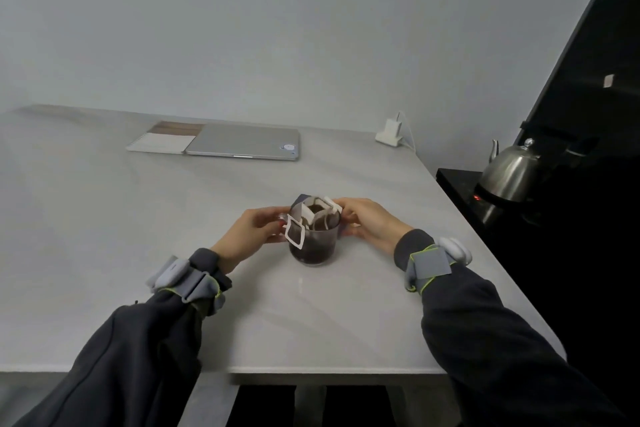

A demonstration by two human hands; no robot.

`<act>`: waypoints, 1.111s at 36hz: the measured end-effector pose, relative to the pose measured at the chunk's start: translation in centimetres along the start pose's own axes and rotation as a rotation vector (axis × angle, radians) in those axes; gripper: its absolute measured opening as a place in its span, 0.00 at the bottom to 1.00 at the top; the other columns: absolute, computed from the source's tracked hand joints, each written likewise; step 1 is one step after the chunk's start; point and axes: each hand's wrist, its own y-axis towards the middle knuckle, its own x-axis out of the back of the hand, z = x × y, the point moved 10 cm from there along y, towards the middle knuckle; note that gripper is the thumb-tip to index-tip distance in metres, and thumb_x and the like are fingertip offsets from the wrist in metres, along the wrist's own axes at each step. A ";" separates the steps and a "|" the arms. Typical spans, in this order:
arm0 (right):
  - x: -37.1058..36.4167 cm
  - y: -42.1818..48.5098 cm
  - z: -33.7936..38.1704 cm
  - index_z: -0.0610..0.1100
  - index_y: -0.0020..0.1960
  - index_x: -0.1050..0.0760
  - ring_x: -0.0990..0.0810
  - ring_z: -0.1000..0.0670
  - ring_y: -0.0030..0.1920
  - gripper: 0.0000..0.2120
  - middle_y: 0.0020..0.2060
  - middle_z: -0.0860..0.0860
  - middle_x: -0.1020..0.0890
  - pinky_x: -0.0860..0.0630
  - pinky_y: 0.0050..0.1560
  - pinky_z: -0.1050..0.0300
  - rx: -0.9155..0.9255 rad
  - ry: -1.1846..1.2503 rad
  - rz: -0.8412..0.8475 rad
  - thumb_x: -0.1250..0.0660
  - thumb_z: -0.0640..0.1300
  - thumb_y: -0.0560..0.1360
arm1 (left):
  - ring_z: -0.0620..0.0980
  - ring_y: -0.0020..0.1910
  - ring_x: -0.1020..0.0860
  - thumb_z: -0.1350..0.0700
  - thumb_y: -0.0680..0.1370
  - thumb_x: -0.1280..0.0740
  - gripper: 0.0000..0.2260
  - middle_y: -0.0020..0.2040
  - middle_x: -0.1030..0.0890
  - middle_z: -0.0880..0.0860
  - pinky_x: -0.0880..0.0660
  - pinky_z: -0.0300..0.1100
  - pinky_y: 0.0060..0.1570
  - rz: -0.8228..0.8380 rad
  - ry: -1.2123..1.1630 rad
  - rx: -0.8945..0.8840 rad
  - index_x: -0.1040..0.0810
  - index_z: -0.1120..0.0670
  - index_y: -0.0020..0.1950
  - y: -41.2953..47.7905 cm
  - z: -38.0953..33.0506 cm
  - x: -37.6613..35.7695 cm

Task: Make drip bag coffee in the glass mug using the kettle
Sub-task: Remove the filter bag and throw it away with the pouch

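Note:
A glass mug (313, 250) stands on the grey table (173, 236), holding dark coffee. A white drip bag (313, 215) hangs open over its rim, with wet grounds showing inside and one paper ear hanging down the mug's left side. My left hand (254, 229) holds the mug's left side with curled fingers, by the paper ear. My right hand (369, 220) pinches the drip bag's right ear at the rim. The steel kettle (509, 173) sits on a black base at the right, beyond the table's edge.
A shut laptop (244, 146) and a notebook (162, 140) lie at the back of the table. A white charger (391, 132) with a cable stands at the back right. A black counter (457, 184) adjoins the table's right edge. The table's front edge is near my forearms.

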 end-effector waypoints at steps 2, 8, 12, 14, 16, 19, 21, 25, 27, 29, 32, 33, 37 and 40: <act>0.2 0.1 -0.5 0.42 0.48 0.21 0.26 0.48 0.41 0.17 0.43 0.44 0.23 0.26 0.45 0.56 -0.024 0.038 0.009 0.47 0.32 0.73 | 0.47 0.47 0.21 0.66 0.80 0.41 0.15 0.51 0.20 0.54 0.21 0.41 0.50 -0.010 0.047 0.021 0.26 0.55 0.64 -0.1 0.1 -0.1; 0.4 0.7 -1.3 0.44 0.45 0.23 0.28 0.51 0.34 0.08 0.35 0.48 0.26 0.26 0.40 0.56 -0.073 0.126 -0.020 0.40 0.42 0.78 | 0.51 0.50 0.22 0.55 0.79 0.37 0.15 0.60 0.24 0.57 0.19 0.46 0.44 -0.239 -0.040 0.087 0.28 0.53 0.66 -2.6 1.2 0.2; 0.2 0.6 -1.1 0.45 0.45 0.26 0.30 0.53 0.32 0.06 0.33 0.50 0.29 0.29 0.39 0.58 -0.053 0.096 -0.031 0.40 0.45 0.79 | 0.48 0.52 0.20 0.50 0.75 0.32 0.31 0.63 0.29 0.52 0.22 0.43 0.52 -0.205 -0.135 0.059 0.42 0.47 0.75 -3.7 1.0 -1.2; 0.2 0.3 -0.9 0.45 0.41 0.26 0.30 0.54 0.30 0.08 0.32 0.50 0.29 0.29 0.37 0.59 -0.038 0.114 -0.023 0.38 0.44 0.79 | 0.39 0.50 0.20 0.52 0.74 0.30 0.33 0.65 0.30 0.48 0.27 0.40 0.55 -0.155 -0.074 0.023 0.42 0.45 0.75 -3.9 0.6 -1.6; 0.5 0.2 -0.9 0.44 0.43 0.24 0.29 0.53 0.29 0.06 0.34 0.49 0.27 0.29 0.33 0.62 -0.019 0.156 -0.024 0.38 0.41 0.78 | 0.37 0.51 0.19 0.54 0.73 0.29 0.34 0.66 0.30 0.47 0.29 0.39 0.58 -0.089 -0.049 -0.004 0.42 0.44 0.75 -3.7 0.5 -2.0; 1.0 0.0 -0.8 0.38 0.51 0.24 0.28 0.53 0.29 0.06 0.36 0.46 0.24 0.30 0.28 0.64 -0.004 0.202 -0.046 0.38 0.35 0.78 | 0.44 0.55 0.20 0.55 0.72 0.27 0.34 0.69 0.31 0.47 0.26 0.36 0.55 -0.090 0.031 -0.044 0.39 0.43 0.74 -3.1 0.4 -1.4; 1.6 -0.2 -0.7 0.36 0.55 0.25 0.28 0.55 0.24 0.08 0.36 0.44 0.24 0.33 0.23 0.66 0.010 0.238 -0.084 0.40 0.32 0.78 | 0.47 0.58 0.22 0.54 0.71 0.27 0.30 0.68 0.30 0.47 0.24 0.31 0.48 -0.158 0.120 -0.097 0.33 0.43 0.71 -2.9 -0.2 -0.6; 3.0 -0.7 -0.2 0.31 0.59 0.27 0.29 0.57 0.19 0.12 0.34 0.44 0.25 0.35 0.21 0.67 0.042 0.244 -0.160 0.42 0.29 0.77 | 0.47 0.57 0.25 0.54 0.70 0.25 0.24 0.62 0.28 0.49 0.23 0.34 0.48 -0.279 0.273 -0.200 0.26 0.46 0.65 -3.2 -1.4 0.2; 3.1 -0.8 0.1 0.30 0.60 0.27 0.29 0.57 0.19 0.13 0.33 0.44 0.26 0.35 0.21 0.67 0.043 0.251 -0.165 0.42 0.29 0.77 | 0.45 0.56 0.25 0.54 0.70 0.25 0.24 0.60 0.28 0.49 0.23 0.34 0.47 -0.288 0.307 -0.212 0.25 0.47 0.64 -3.3 -1.4 0.1; 3.1 -0.9 0.2 0.30 0.60 0.27 0.29 0.56 0.20 0.13 0.33 0.45 0.26 0.34 0.21 0.66 0.036 0.246 -0.171 0.42 0.29 0.77 | 0.46 0.55 0.26 0.53 0.70 0.25 0.21 0.58 0.29 0.49 0.24 0.31 0.44 -0.315 0.312 -0.218 0.24 0.45 0.61 -3.3 -1.6 0.2; 3.1 -0.9 0.3 0.32 0.59 0.26 0.29 0.55 0.21 0.13 0.34 0.45 0.26 0.34 0.22 0.66 0.034 0.217 -0.186 0.42 0.29 0.77 | 0.46 0.54 0.28 0.53 0.69 0.25 0.18 0.57 0.30 0.49 0.24 0.31 0.41 -0.346 0.337 -0.238 0.23 0.45 0.57 -3.2 -2.0 0.4; 3.1 -0.8 0.2 0.32 0.59 0.26 0.29 0.55 0.21 0.13 0.34 0.45 0.26 0.34 0.22 0.66 0.034 0.209 -0.192 0.42 0.29 0.77 | 0.45 0.53 0.28 0.53 0.68 0.24 0.18 0.56 0.30 0.49 0.24 0.33 0.41 -0.358 0.358 -0.249 0.23 0.47 0.55 -3.3 -2.2 0.4; 3.2 -0.8 0.2 0.36 0.55 0.25 0.29 0.55 0.21 0.10 0.32 0.45 0.26 0.33 0.22 0.66 0.039 0.206 -0.200 0.41 0.30 0.77 | 0.43 0.46 0.27 0.52 0.67 0.23 0.14 0.50 0.26 0.48 0.28 0.38 0.41 -0.348 0.398 -0.240 0.23 0.50 0.49 -3.0 -1.9 0.8; 3.2 -0.8 0.3 0.37 0.53 0.24 0.29 0.56 0.21 0.09 0.33 0.45 0.26 0.33 0.22 0.66 0.041 0.197 -0.199 0.41 0.30 0.77 | 0.45 0.41 0.26 0.53 0.67 0.23 0.13 0.43 0.24 0.45 0.32 0.35 0.38 -0.242 0.377 -0.162 0.26 0.50 0.43 -2.2 -1.2 0.4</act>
